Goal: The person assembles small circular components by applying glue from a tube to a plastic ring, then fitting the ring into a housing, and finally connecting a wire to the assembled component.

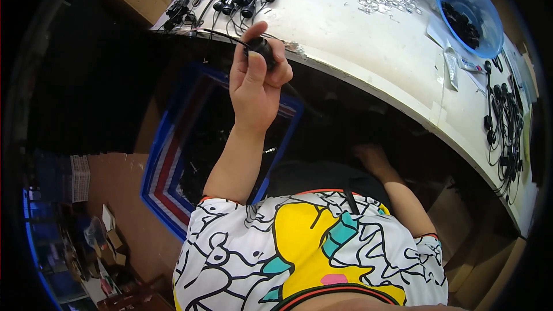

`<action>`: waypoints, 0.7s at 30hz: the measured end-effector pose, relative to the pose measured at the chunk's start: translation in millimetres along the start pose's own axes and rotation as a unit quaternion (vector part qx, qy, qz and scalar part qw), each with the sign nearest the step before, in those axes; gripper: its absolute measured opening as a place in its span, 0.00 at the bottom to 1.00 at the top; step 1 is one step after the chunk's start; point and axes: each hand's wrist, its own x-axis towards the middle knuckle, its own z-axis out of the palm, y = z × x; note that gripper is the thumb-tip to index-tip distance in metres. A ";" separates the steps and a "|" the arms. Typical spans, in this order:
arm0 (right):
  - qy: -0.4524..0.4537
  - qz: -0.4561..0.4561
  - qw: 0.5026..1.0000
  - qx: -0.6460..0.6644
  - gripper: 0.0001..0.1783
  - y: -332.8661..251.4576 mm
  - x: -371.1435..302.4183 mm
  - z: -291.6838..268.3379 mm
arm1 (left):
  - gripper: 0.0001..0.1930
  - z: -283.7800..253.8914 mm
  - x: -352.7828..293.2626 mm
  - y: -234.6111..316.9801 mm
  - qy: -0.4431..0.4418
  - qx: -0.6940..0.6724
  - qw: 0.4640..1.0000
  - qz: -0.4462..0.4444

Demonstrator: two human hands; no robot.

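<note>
Two blue bowls (487, 20) at the far right of the white table (368, 40) hold small black parts, the rear one cut off by the frame, and a blue-rimmed bin (167, 155) below the table edge holds a dark mass too dim to make out. The left hand (256, 78) is raised at the table edge, its fingers closed around a black socket (262, 49) on a black cord. The right hand (371, 158) hangs in shadow under the table, its grip impossible to tell.
</note>
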 end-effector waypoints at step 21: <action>0.231 -0.135 0.943 0.198 0.12 -72.9 -5.3 -183.2 | 0.18 37.1 -59.3 -121.9 -0.088 -0.006 0.968 -0.235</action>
